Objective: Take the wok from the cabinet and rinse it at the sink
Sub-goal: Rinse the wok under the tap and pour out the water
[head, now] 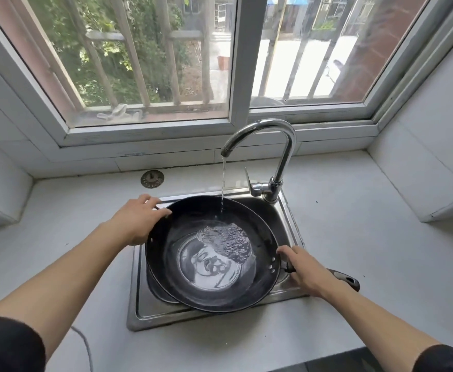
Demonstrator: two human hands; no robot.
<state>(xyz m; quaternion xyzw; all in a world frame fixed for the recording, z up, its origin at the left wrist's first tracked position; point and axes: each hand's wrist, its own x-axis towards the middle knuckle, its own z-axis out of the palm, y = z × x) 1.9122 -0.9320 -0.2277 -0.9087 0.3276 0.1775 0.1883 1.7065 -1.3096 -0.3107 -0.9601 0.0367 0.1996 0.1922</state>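
The wok (212, 253) was found seated across the sink (287, 210) at the centre of the frame, its rim overlapping the sink's lower and left edges, with a thin stream from the faucet (260, 140) falling onto the upper part of its inner wall and a shallow pool gathered in the bowl. The long axis of the wok ran from the upper-left rim down to the handle (346, 281), which projected toward the lower right over the countertop (367, 237). The left hand (136, 221) was noted at the upper-left rim, fingers curled over the edge and gripping it. The right hand (304, 269) was laid over the handle where it joins the bowl, fingers wrapped round it; the far end of the handle lay beyond the hand, uncovered. Both forearms were extended from the lower corners of the frame, converging on opposite ends of that axis. The right hand was judged the better placed for tilting or swirling the water, with the left steadying the opposite rim. A loose drain strainer (152, 179) was recorded on the countertop above and left of the sink.
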